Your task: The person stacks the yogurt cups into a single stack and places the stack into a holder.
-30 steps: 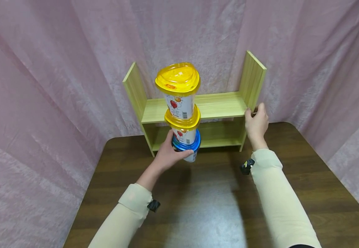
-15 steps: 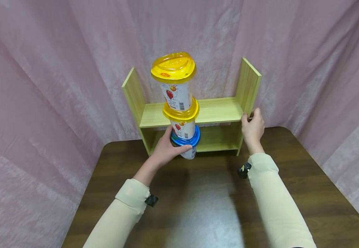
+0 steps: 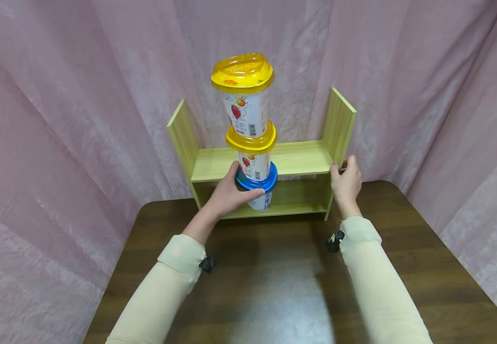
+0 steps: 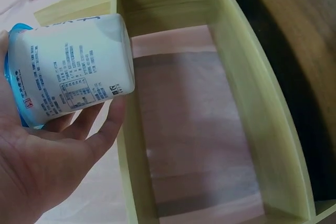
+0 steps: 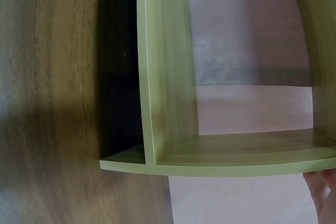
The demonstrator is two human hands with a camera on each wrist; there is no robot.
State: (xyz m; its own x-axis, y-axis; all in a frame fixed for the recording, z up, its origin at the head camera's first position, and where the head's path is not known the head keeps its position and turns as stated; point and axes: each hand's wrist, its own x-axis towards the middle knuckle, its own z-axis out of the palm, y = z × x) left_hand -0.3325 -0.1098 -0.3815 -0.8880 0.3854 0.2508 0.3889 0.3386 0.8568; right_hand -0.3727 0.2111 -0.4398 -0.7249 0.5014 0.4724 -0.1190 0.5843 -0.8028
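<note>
In the head view, three lidded plastic cups are stacked in front of a small wooden shelf (image 3: pixel 301 160). My left hand (image 3: pixel 228 195) grips the bottom cup (image 3: pixel 260 202), a white one with a blue lid, from its left, thumb across the front. On it stands a cup with a yellow lid (image 3: pixel 253 165), and a larger yellow-lidded cup (image 3: pixel 248 112) tops the stack. The left wrist view shows printed text on the bottom cup, whose base overlaps the shelf's upper board. My right hand (image 3: pixel 347 184) holds the front edge of the shelf's right side panel (image 3: pixel 338 124).
The shelf stands near the back of a dark wooden table (image 3: pixel 274 277), with a lower board (image 3: pixel 293 209) close above the tabletop. A pink curtain (image 3: pixel 136 95) hangs right behind and along both sides. Small black devices sit on both wrists.
My left hand has raised the whole stack, so the bottom cup now overlaps the lower compartment. My right hand keeps its hold on the side panel. The head view has shifted slightly.
</note>
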